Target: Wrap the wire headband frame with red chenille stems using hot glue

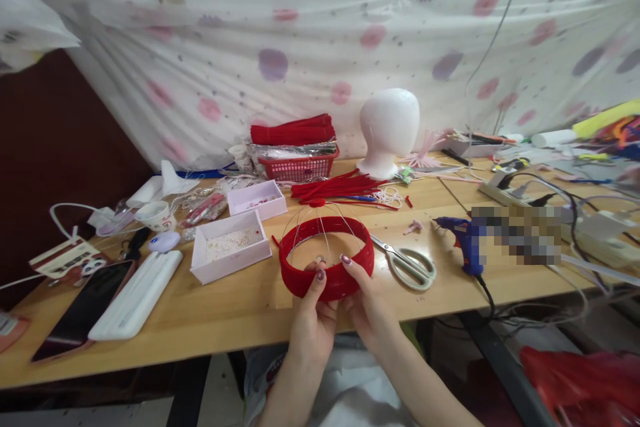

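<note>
A round red fuzzy band with thin wires arching over its top to a small red centre (327, 284) is held at the table's front edge. My left hand (314, 320) grips its near side, thumb over the band and fingers beneath. Close beside it, my right hand (367, 307) pinches the same near wall, thumb on top. The fingertips under the band are partly hidden. Just right of the band lie scissors (411, 268) with pale handles. Behind it is a bundle of red fuzzy stems (340, 187).
White boxes of beads (231, 267) and pink bits (270, 190) stand left. A phone (83, 307) and a white power bank (137, 297) lie further left. Behind are a red basket (300, 168) and a foam head (390, 123). Right are a blue glue gun (465, 243) and cabled power strips (520, 197).
</note>
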The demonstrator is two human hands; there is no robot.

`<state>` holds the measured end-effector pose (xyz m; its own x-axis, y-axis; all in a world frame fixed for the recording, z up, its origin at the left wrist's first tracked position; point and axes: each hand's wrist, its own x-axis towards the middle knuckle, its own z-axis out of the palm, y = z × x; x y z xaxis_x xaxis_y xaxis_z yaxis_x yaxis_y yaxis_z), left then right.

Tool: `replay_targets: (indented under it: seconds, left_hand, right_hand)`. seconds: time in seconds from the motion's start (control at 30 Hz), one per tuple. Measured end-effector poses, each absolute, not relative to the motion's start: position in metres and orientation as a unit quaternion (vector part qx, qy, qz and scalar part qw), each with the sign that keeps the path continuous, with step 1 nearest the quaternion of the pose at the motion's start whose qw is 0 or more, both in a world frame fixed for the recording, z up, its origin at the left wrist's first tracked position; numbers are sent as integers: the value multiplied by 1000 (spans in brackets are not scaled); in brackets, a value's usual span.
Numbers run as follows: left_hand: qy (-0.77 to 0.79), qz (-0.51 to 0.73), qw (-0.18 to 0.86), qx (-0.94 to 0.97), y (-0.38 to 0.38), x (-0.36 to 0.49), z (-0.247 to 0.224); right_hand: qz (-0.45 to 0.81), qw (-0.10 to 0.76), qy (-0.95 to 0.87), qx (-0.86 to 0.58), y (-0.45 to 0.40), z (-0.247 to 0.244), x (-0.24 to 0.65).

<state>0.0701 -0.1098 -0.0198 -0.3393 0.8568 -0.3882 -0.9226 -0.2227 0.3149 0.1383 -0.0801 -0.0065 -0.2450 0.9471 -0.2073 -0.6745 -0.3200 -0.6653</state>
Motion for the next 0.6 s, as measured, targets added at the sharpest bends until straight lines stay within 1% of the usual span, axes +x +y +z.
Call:
replay_targets:
  seconds: [0.37,0.6]
  left_hand:
    - [284,774,560,-83,-110,63,-16]
    - [297,800,520,-37,-114,68,-16]
  right_hand:
    - [751,531,-240,-311,-80,-10,133]
    - [762,494,-291,-300,-85,-21,130]
